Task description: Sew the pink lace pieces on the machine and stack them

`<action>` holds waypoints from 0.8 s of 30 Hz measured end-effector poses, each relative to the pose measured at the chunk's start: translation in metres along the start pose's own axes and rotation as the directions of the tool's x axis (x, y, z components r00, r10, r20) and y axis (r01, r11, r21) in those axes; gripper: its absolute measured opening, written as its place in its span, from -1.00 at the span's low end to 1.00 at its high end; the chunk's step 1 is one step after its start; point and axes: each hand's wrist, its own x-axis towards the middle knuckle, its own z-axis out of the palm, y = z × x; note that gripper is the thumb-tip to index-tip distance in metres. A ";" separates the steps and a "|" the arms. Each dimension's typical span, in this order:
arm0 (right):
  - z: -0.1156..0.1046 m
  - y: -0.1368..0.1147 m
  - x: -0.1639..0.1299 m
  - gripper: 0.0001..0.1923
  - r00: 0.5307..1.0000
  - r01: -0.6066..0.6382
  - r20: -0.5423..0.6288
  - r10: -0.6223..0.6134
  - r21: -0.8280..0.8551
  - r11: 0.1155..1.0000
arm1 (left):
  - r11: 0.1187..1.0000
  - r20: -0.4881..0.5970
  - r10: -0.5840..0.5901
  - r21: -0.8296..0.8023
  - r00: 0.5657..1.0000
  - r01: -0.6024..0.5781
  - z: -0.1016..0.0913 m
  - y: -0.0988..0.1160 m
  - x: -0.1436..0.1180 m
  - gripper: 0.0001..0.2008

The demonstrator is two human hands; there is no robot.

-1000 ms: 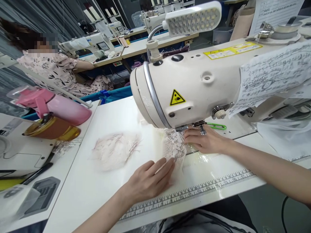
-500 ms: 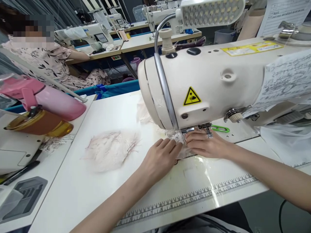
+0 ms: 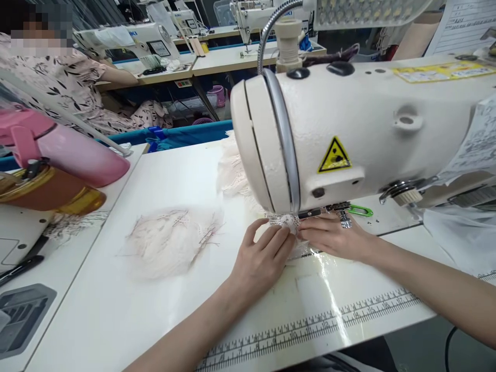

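Fingers (image 3: 281, 238) of both hands lie nearly flat, pressing the lace piece (image 3: 284, 221) under the sewing machine (image 3: 349, 129).

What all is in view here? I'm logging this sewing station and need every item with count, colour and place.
sewing machine: one, cream, over the table's right half
lace piece: one, white, under the machine's foot, between both hands
lace pile: one, pale pink, left of the hands
lamp: one, white, above the machine
green clip: one, behind the right hand
pink bottle: one, lying far left
amber jar: one, below the bottle
table: one, white, ruler along its front edge
co-worker: one, patterned top, back left
left hand: on the lace
right hand: on the lace, ring on one finger
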 end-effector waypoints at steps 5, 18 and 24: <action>-0.005 -0.002 0.004 -0.82 1.000 0.000 -0.030 -0.002 -0.062 0.998 | 0.994 0.164 -0.047 -0.085 0.985 0.062 0.007 -0.002 -0.002 -0.56; -0.001 -0.004 0.000 -0.73 0.999 -0.001 0.049 0.004 -0.060 0.998 | 0.995 0.199 -0.074 -0.058 0.977 0.087 0.006 -0.006 -0.003 -0.55; 0.004 0.004 0.000 -0.71 0.996 0.041 0.084 -0.041 0.000 0.999 | 0.994 0.210 -0.092 -0.038 0.973 0.102 0.006 -0.004 -0.002 -0.54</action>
